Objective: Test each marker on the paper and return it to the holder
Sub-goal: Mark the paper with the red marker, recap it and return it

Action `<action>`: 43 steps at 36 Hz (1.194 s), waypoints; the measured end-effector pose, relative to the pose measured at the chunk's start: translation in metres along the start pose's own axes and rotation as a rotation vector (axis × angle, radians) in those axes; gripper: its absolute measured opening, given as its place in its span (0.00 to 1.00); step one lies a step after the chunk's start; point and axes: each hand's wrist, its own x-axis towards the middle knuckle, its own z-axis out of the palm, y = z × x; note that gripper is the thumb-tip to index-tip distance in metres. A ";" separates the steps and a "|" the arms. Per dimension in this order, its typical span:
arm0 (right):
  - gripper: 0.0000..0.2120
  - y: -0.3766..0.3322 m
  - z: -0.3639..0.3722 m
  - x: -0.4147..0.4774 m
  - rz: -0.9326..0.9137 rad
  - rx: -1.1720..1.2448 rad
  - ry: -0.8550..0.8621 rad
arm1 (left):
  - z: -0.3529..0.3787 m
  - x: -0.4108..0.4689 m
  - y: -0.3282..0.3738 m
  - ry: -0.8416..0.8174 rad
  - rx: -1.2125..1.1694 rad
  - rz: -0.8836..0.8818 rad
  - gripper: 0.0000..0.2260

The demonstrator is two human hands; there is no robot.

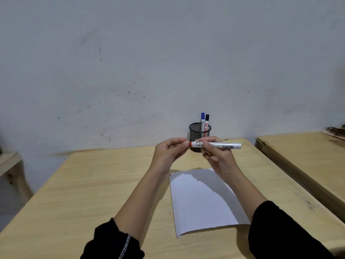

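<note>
A white marker with a red cap [218, 144] lies level in the air above the table, in front of the black mesh holder [199, 130]. My right hand [216, 156] grips its white barrel. My left hand [170, 152] pinches the red cap end between thumb and fingers. The cap sits on the marker. In the holder stand a blue-capped marker [202, 118] and a black-capped marker [206, 120], both upright. A white sheet of paper [203, 200] lies flat on the wooden table [93, 193] below my hands.
A pale wall rises just behind the holder. A second wooden table [306, 156] stands to the right across a narrow gap. A wooden shelf edge [9, 163] shows at the far left.
</note>
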 end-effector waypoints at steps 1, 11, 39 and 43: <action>0.21 -0.004 -0.003 0.003 -0.005 0.020 0.011 | 0.001 0.004 0.003 0.014 -0.006 0.015 0.05; 0.09 -0.031 -0.027 0.023 -0.038 -0.380 0.008 | 0.013 0.042 0.031 0.138 -0.101 0.149 0.05; 0.10 -0.012 -0.052 0.147 -0.165 -0.949 0.250 | 0.003 0.155 -0.043 -0.091 0.984 -0.015 0.30; 0.08 0.004 -0.051 0.158 -0.118 -0.971 0.203 | 0.007 0.162 -0.062 -0.112 0.890 0.019 0.15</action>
